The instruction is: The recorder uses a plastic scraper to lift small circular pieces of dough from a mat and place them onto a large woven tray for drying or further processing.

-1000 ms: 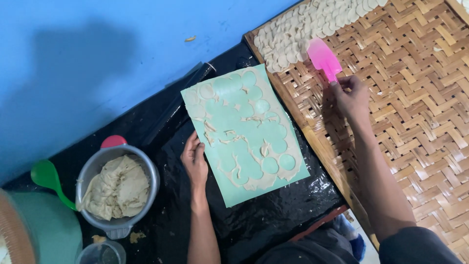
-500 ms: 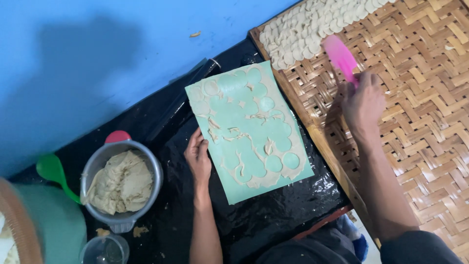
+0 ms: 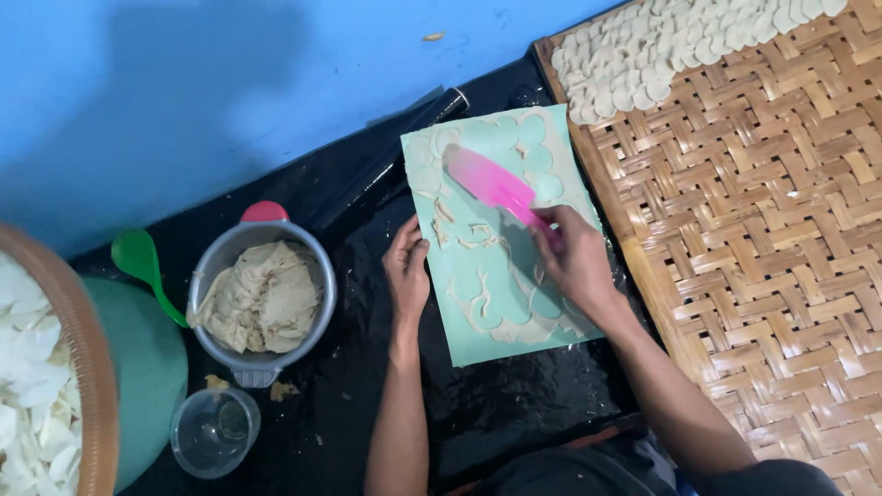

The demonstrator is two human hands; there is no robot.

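Observation:
A pale green mat [image 3: 478, 321] lies on black plastic, covered with thin dough cut into rounds with scraps between. My right hand [image 3: 574, 262] grips a pink spatula [image 3: 491, 184], its blade resting on the mat's far part. My left hand [image 3: 407, 271] lies flat with fingers together, pressing the mat's left edge and holding nothing.
A woven bamboo tray [image 3: 763, 239] lies at right with several dough rounds [image 3: 643, 50] at its far end. A metal pot of dough [image 3: 262, 298] stands at left, with a green spoon [image 3: 140, 259], a clear cup [image 3: 214, 432], and a basket of white pieces [image 3: 37, 386].
My right hand has brought the pink spatula from over the bamboo tray leftward onto the green mat. The left hand stays on the mat's edge.

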